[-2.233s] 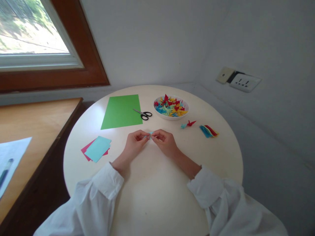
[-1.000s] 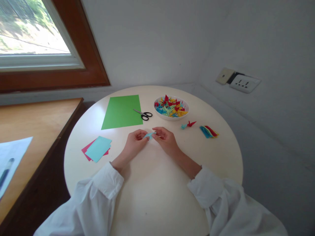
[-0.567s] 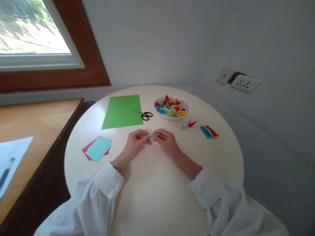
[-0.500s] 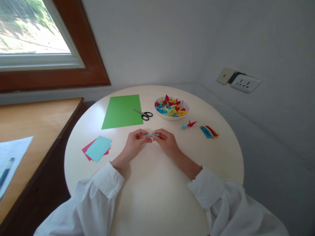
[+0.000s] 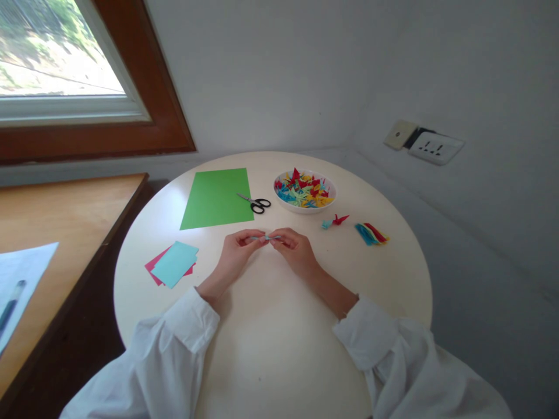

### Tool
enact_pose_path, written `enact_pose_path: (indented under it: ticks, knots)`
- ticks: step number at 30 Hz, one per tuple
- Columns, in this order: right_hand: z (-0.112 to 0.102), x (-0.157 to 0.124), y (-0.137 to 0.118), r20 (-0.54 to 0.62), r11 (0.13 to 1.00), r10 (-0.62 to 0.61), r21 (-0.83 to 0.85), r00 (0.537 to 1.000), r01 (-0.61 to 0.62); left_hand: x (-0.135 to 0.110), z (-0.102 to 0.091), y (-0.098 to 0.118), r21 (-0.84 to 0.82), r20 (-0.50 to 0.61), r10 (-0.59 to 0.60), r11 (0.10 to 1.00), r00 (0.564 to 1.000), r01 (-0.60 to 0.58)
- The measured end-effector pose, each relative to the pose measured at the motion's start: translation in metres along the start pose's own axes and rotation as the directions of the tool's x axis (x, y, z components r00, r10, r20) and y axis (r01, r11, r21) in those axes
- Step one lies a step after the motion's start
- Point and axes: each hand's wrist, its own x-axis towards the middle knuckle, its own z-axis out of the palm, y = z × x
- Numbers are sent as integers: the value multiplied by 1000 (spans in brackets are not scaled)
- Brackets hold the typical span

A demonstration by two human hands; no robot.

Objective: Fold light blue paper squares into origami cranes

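Observation:
A small folded piece of light blue paper (image 5: 266,237) is pinched between both my hands above the middle of the round cream table (image 5: 271,349). My left hand (image 5: 238,251) grips its left end with closed fingertips. My right hand (image 5: 293,251) grips its right end the same way. The paper looks thin and flat, edge-on to me. Both wrists rest near the tabletop, in white sleeves.
A green sheet (image 5: 217,198) and black scissors (image 5: 255,203) lie beyond my hands. A white bowl (image 5: 304,191) holds several coloured folded paper shapes. Two small folded shapes (image 5: 334,221) and a stack of coloured squares (image 5: 370,233) lie right. Blue and pink sheets (image 5: 173,264) lie left. A wooden desk (image 5: 52,233) stands to the left.
The blue paper has gone from a tilted small shape to a flat, narrow strip held level between my fingertips. My hands have stayed in nearly the same place.

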Motion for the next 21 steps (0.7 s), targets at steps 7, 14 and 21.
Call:
enact_pose_path:
  ticks: [7, 14, 21]
  knots:
    - [1, 1, 1, 18, 994, 69, 85, 997, -70, 1, -1, 1, 108, 2, 95, 990, 995, -94]
    - [-1, 0, 5, -9, 999, -22, -45, 1000, 22, -1, 0, 3, 133, 13, 88, 987, 996, -89]
    - [0, 0, 1, -1, 997, -48, -61, 999, 48, -1, 0, 3, 143, 33, 128, 981, 991, -132]
